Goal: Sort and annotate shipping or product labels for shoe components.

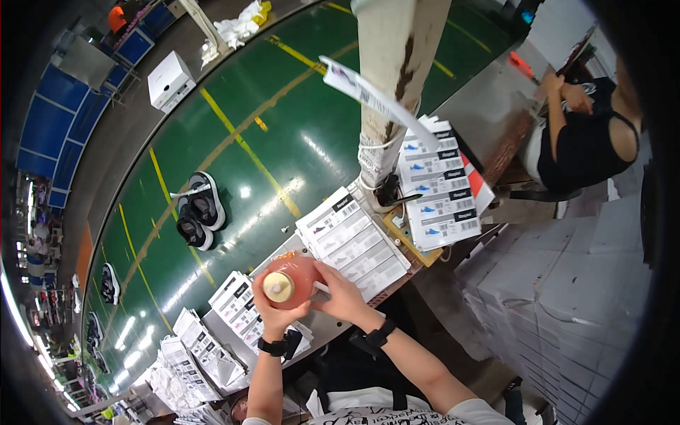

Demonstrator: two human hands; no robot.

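A reddish plastic bottle [296,276] with a pale yellow cap [278,287] is held upright in front of me, over the edge of a narrow work shelf [322,329]. My left hand [273,315] wraps around the bottle from below and the left, fingers near the cap. My right hand [341,294] grips the bottle's right side. Both wrists wear black bands. Just beyond the bottle lies a fanned stack of white printed label sheets [352,242].
A green conveyor belt [283,134] carries a pair of black sandals [198,210] and more shoes at far left. More label stacks [439,188] lie by a white post [389,85]. Another person in black [584,138] sits at upper right. White boxes [567,283] are piled at right.
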